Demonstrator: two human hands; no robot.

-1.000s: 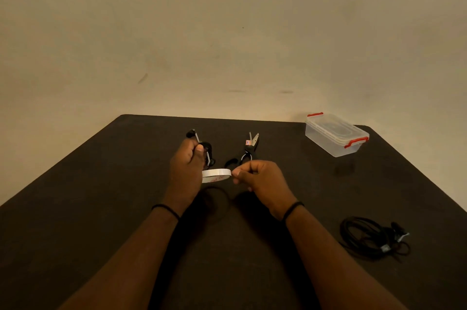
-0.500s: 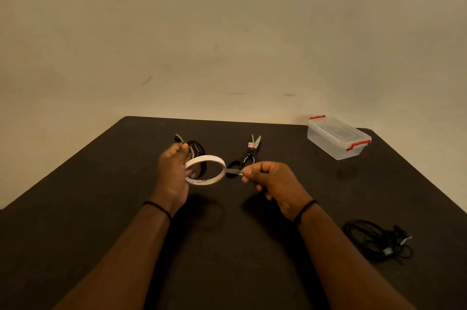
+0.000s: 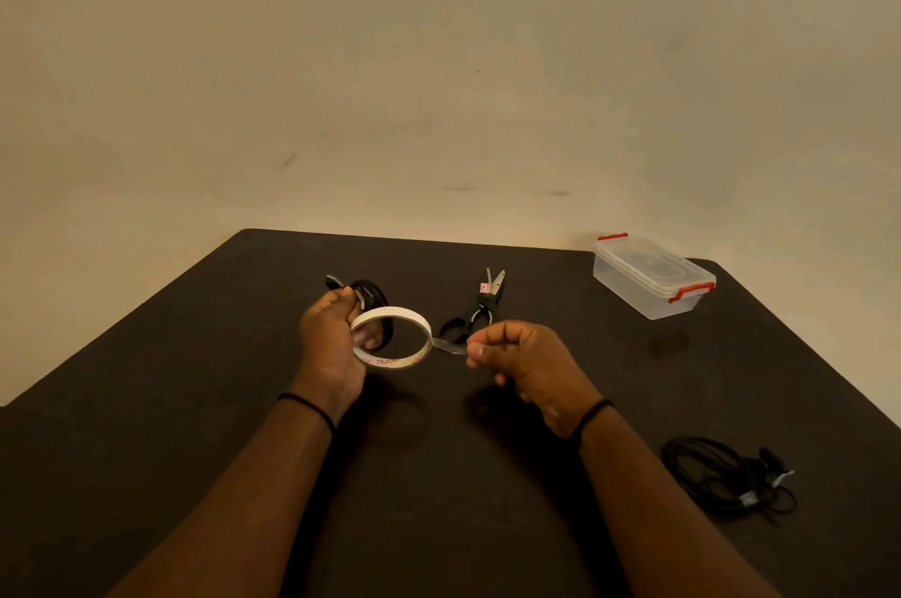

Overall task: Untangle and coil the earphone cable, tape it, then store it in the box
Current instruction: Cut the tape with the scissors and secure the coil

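scissors [image 3: 480,312] mid-table [image 3: 146,402], box [image 3: 653,278] far right, cable [image 3: 716,475] near right

You see a matt, dark bench [image 3: 195,402] and a clear, glossy plastic box [image 3: 648,280] with red clips. The tape roll [image 3: 392,338] looks papery white, the scissors [image 3: 487,300] show bright metal blades and black plastic handles.

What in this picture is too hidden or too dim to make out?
Head view only:
- Coiled cable: mostly behind the left hand and tape roll, so taping is unclear.
- Box: contents unclear through the closed lid.
- Second cable bundle: dark on the dark table, tangle unreadable.
- Tape end pinched by the right hand: fingers hide it.
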